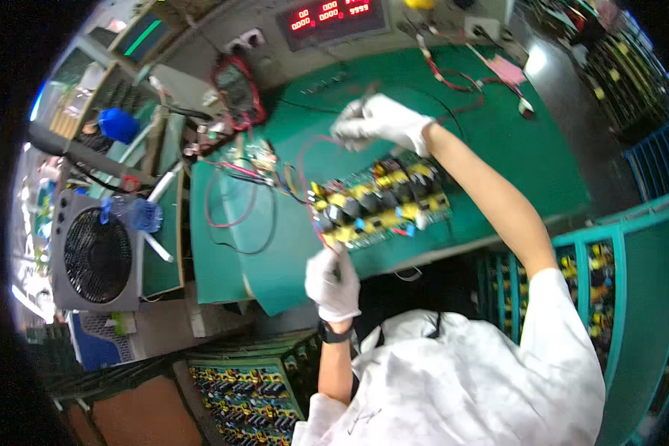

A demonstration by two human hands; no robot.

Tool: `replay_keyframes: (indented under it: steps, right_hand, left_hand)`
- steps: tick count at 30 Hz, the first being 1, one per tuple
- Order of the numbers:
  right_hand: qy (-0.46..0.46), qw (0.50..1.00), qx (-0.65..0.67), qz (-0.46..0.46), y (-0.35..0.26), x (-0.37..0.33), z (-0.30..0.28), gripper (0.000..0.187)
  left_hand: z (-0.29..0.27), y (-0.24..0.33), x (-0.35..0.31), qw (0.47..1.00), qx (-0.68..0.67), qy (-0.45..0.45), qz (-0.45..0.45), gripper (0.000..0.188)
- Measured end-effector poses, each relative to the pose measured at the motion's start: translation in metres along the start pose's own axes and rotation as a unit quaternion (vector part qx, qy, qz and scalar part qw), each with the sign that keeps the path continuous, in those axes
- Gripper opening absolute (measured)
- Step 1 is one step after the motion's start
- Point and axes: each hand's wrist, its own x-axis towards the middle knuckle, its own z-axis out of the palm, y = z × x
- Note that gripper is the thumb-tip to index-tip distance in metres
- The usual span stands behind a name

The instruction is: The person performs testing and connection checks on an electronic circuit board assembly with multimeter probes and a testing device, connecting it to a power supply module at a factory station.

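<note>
A long circuit board (383,201) packed with dark cylindrical capacitors and yellow parts lies on the green mat (498,171) in front of me. My left hand (333,284), in a white glove, is at the board's near left corner. Its fingers are pinched where a thin red wire (302,165) comes down along the board's left end. Beyond the board, my right hand (383,125), also gloved, hovers over the mat with its fingers closed together. Blur hides what its fingertips hold; the red wire runs up toward it.
At the back left a red-edged multimeter (238,93) leans beside coloured leads (238,172). A red digit display (333,21) sits at the back. On the left stand a grey fan (97,253) and a blue bottle (145,214). Racks of boards (245,398) flank me.
</note>
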Motion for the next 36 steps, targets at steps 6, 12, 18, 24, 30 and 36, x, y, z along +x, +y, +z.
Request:
replay_keyframes:
  steps: [6, 12, 18, 24, 30, 36]
  right_hand:
    - [0.154, 0.977, 0.092, -0.119, 0.013, -0.063, -0.045, 0.035]
    - [0.312, 0.918, 0.233, -0.076, 0.077, -0.199, -0.125, 0.050]
    - [0.425, 0.870, 0.115, 0.223, 0.163, -0.270, -0.181, 0.035]
    - [0.424, 0.668, -0.494, 0.360, 0.113, -0.279, -0.192, 0.050]
    - [0.243, 0.759, -0.557, 0.233, 0.136, -0.196, -0.242, 0.055]
    - [0.100, 0.779, -0.593, 0.178, 0.166, -0.182, -0.291, 0.042]
  left_hand:
    - [0.033, 0.041, 0.048, 0.964, -0.225, -0.018, -0.140, 0.020]
    - [0.077, 0.137, 0.069, 0.894, -0.366, -0.226, -0.129, 0.035]
    - [0.191, 0.198, 0.032, 0.871, -0.308, -0.379, -0.044, 0.037]
    - [0.212, 0.188, 0.019, 0.895, -0.167, -0.413, -0.025, 0.043]
    - [0.143, 0.184, 0.024, 0.921, -0.109, -0.374, -0.015, 0.053]
    - [0.067, 0.145, 0.002, 0.913, -0.180, -0.365, 0.028, 0.045]
